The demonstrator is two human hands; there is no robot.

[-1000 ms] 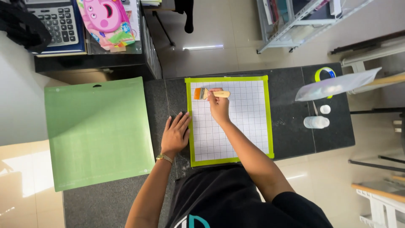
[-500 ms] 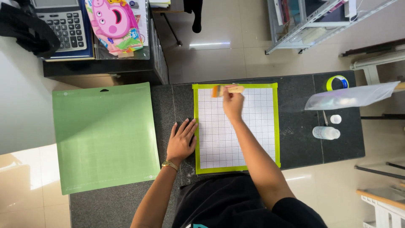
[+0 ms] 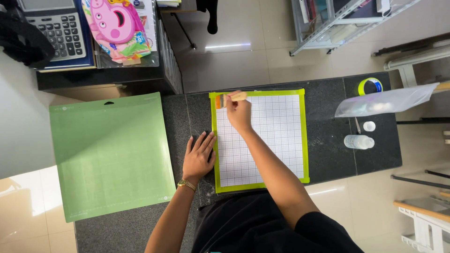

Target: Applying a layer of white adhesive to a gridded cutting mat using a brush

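A white gridded cutting mat (image 3: 272, 136) with a lime-green border lies on the dark stone counter (image 3: 328, 140). My right hand (image 3: 238, 112) grips a small brush (image 3: 230, 98) with a wooden handle and orange bristles, its tip at the mat's top-left corner. My left hand (image 3: 198, 154) lies flat with fingers spread on the counter, pressing the mat's left edge; a gold watch is on that wrist. A second, plain green mat (image 3: 110, 152) lies to the left, overhanging the counter.
At the right of the counter are a roll of tape (image 3: 370, 86), a clear plastic sheet (image 3: 386, 100), a small bottle (image 3: 358, 141) lying down and a white cap (image 3: 369, 126). A calculator (image 3: 58, 26) and a pink cartoon bag (image 3: 117, 26) sit on a black desk at the back left.
The brush and my right hand have stayed at the mat's top-left corner, shifting only slightly. My left hand keeps pressing the left edge. The camera view has shifted.
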